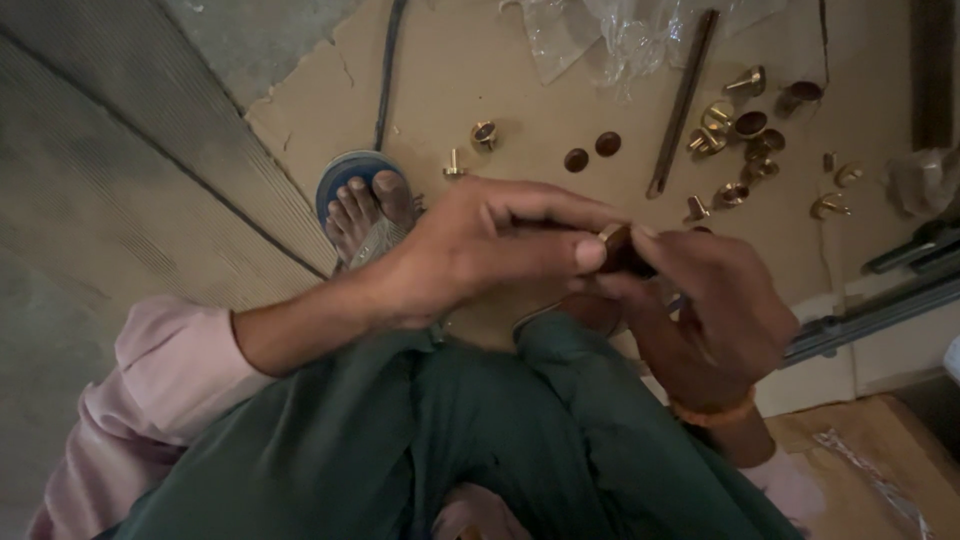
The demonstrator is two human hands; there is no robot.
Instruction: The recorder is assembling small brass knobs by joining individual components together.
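Both of my hands meet above my knees: left hand (pixel 480 250) and right hand (pixel 710 310) pinch one small brass fitting (pixel 615 245) with a dark round cap between their fingertips. Beyond them, flat brown cardboard (pixel 480 70) has open room near its torn edge. More shiny brass fittings (pixel 745 130) lie scattered beside a thin metal rod (pixel 683 100).
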